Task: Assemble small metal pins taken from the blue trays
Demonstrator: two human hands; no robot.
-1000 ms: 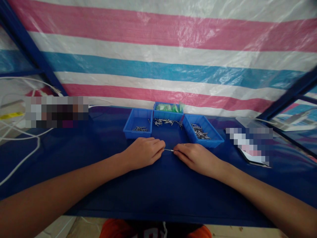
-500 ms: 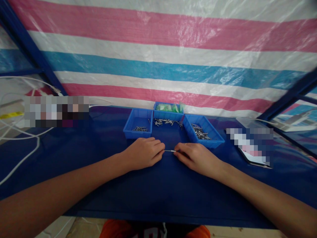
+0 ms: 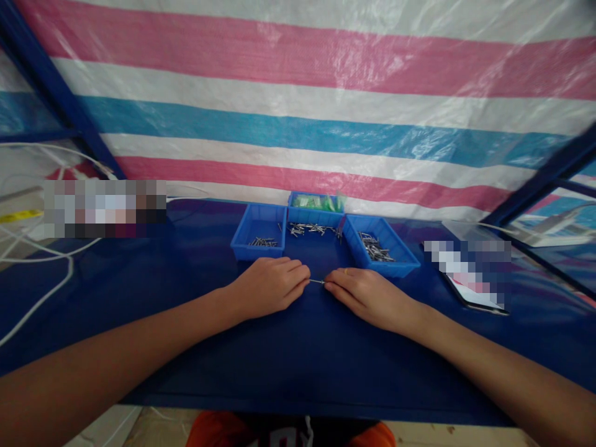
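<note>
Pinching one end each, the left hand [image 3: 272, 285] and the right hand [image 3: 372, 295] both grasp a slim, silvery metal rod [image 3: 316, 282], which spans the gap between them near the middle of the glossy dark-blue table [image 3: 298, 360]. Gripping it from both sides probably steadies so thin a piece; the fingers hide its ends, and whether it touches the surface I cannot tell.

Three blue plastic trays stand beyond, likely within easy reach: a left tray [image 3: 257, 253] with a small heap of metal pins [image 3: 264, 242], a right tray [image 3: 398, 270], set at an angle, with a fuller heap [image 3: 376, 248], and a back tray [image 3: 316, 217] with crinkly green and clear plastic packets [image 3: 326, 203]. The raised walls presumably stop narrow pieces rolling off. Loose metal pins [image 3: 307, 230] lie scattered just before the back tray. Behind hangs a shiny, creased plastic sheet [image 3: 298, 93] striped pink, white and blue.
</note>
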